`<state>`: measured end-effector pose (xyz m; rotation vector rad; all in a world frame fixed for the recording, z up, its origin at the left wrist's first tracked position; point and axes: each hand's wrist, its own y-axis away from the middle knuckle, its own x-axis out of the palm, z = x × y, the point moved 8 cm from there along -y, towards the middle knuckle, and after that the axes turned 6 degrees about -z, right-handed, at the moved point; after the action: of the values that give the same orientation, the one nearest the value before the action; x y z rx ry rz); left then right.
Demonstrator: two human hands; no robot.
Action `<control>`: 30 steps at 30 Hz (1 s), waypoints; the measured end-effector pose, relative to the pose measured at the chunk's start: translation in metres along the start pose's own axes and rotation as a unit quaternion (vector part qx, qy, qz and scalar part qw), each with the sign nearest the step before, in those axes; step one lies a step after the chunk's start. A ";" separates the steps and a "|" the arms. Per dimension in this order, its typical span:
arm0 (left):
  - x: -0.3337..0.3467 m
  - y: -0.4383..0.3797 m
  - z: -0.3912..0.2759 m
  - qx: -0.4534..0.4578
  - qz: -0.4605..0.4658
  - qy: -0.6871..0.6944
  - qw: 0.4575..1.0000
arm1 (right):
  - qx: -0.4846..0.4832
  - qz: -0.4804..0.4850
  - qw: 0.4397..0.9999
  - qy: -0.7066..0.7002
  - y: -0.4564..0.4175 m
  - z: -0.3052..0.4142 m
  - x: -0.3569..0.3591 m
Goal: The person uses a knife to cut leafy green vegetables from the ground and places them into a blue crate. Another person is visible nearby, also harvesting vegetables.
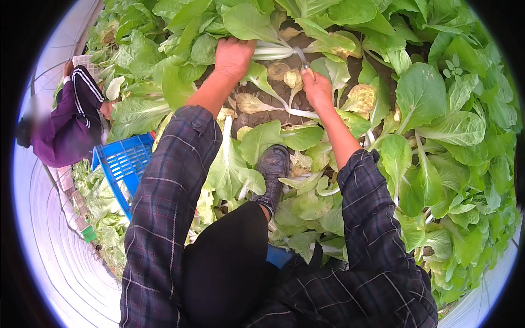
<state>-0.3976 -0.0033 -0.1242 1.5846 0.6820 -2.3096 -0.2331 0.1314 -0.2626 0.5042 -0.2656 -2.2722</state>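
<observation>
My left hand (234, 57) grips a leafy green plant, its fingers around the base of the leaves. White stalks (272, 51) of this plant stick out to the right of the hand, lying sideways above the soil. My right hand (316, 88) is closed on the handle of a small curved blade, likely a sickle (301, 56). The blade's hooked end touches the root end of the white stalks. Yellowed, wilted leaves (254, 103) lie on the brown soil between my two hands.
A blue plastic crate (127, 160) stands at left, partly behind my left sleeve. Beyond it crouches a person in a purple top (61, 137). My dark shoe (274, 170) is planted among loose leaves. Dense leafy greens (443, 143) grow at right. Something blue (279, 256) shows beneath me.
</observation>
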 end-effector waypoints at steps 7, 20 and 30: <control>-0.001 0.010 0.004 0.010 0.031 0.001 0.999 | 0.151 0.120 0.973 -0.126 0.014 -0.003 0.024; -0.073 0.026 -0.026 0.112 -0.080 0.013 0.990 | 0.151 0.063 0.966 -0.200 0.045 -0.012 0.011; -0.134 0.087 -0.048 0.093 -0.129 0.085 0.984 | 0.103 0.054 0.898 -0.424 0.100 0.045 0.004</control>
<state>-0.2691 -0.0604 -0.0345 1.8950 0.7707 -2.5051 -0.1896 0.0622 -0.1889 -0.4341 -0.9444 -2.2335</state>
